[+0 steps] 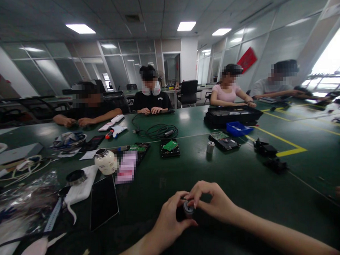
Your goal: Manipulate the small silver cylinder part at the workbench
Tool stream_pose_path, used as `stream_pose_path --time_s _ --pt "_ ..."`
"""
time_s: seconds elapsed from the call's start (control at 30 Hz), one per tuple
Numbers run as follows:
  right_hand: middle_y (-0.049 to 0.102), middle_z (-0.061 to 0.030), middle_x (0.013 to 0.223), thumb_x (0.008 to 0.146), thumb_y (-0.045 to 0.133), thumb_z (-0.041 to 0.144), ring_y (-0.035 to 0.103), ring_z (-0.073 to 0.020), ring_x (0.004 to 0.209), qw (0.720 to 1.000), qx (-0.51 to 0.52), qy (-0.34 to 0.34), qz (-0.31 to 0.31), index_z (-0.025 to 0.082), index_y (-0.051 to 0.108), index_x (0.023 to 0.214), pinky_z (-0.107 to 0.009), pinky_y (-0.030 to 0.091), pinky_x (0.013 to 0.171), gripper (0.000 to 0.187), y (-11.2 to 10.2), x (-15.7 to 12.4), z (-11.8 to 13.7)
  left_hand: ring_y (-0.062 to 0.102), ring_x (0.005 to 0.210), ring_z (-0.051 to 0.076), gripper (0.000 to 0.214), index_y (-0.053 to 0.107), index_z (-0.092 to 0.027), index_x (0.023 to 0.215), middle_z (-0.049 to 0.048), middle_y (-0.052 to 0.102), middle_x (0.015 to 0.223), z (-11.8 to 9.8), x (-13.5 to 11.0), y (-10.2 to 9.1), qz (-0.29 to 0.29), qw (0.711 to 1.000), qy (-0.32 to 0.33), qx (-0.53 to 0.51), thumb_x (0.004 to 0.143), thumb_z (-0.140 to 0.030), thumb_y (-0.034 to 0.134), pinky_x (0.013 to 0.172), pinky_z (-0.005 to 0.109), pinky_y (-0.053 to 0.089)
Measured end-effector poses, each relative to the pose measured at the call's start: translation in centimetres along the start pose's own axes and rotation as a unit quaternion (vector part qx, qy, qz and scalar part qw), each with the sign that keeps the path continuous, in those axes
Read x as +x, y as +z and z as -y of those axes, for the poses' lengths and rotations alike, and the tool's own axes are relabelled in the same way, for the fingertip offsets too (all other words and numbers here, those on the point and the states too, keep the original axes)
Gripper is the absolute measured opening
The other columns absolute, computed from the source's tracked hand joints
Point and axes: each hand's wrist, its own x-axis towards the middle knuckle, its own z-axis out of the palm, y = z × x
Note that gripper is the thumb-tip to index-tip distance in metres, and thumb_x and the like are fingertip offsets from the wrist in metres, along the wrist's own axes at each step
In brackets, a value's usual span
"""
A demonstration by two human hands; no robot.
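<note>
My two hands meet low in the middle of the head view over a dark green table (pixel 166 176). My left hand (pixel 170 220) is curled around a small dark cylindrical part (pixel 187 209) with a silvery end. My right hand (pixel 214 202) pinches the top of that same part with thumb and fingertips. Most of the part is hidden inside my fingers.
A black tablet (pixel 104 202) lies left of my hands, with a white jar (pixel 105 161), cables and plastic bags beyond it. Hard drives with green boards (pixel 170 148), a small metal cylinder (pixel 210 147), a blue bin (pixel 237 128) and a black tray (pixel 232 116) sit farther back. Several people sit across the table.
</note>
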Motion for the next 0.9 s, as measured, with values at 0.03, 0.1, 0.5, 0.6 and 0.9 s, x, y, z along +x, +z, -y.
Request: stream_pose_path --time_s 0.03,0.1,0.5,0.6,0.9 --pt "0.073 -0.0022 0.077 0.08 0.069 0.013 0.068 -0.0168 0.077 1.0 0.0 0.0 0.004 0.02 0.067 0.069 -0.031 0.051 0.076 0.012 0.17 -0.07 -0.07 0.065 0.104 0.025 0.067 0.055 -0.023 0.115 0.0051 0.069 0.112 0.06 0.02 0.01 0.002 1.0 -0.001 -0.002 0.057 -0.016 0.089 0.092 0.036 0.051" --pt "0.073 -0.0017 0.076 0.08 0.069 0.014 0.068 -0.0164 0.077 1.0 0.006 -0.002 0.011 0.02 0.067 0.068 -0.03 0.051 0.075 0.014 0.42 -0.15 -0.26 0.066 0.103 0.025 0.066 0.055 -0.023 0.115 0.0052 0.069 0.113 0.14 0.03 0.02 0.007 1.0 -0.007 -0.005 0.058 -0.016 0.088 0.09 0.035 0.052" --pt "0.07 -0.0014 0.075 0.078 0.073 0.024 0.066 -0.0166 0.075 1.0 -0.012 0.025 0.011 0.02 0.065 0.07 -0.03 0.051 0.072 0.012 0.37 -0.25 -0.55 0.067 0.101 0.026 0.064 0.054 -0.023 0.116 0.0056 0.07 0.11 -0.11 0.0 -0.15 0.018 1.0 -0.008 -0.01 0.06 -0.02 0.087 0.09 0.039 0.051" --pt "0.067 0.0001 0.074 0.07 0.08 0.029 0.064 -0.0163 0.072 0.998 -0.044 0.053 -0.002 0.019 0.063 0.073 -0.029 0.05 0.068 0.02 0.02 -0.16 -0.4 0.067 0.102 0.027 0.064 0.055 -0.023 0.116 0.0062 0.069 0.112 -0.21 -0.05 -0.19 0.017 1.0 -0.014 -0.008 0.061 -0.022 0.086 0.09 0.039 0.052" --pt "0.072 -0.0018 0.08 0.08 0.069 0.016 0.066 -0.0175 0.08 0.998 -0.041 -0.006 0.041 0.021 0.067 0.077 -0.033 0.05 0.079 0.005 -0.01 -0.31 -0.4 0.066 0.105 0.027 0.065 0.055 -0.024 0.115 0.0062 0.069 0.112 0.0 0.04 -0.11 0.013 1.0 -0.009 0.005 0.059 -0.021 0.088 0.093 0.04 0.05"
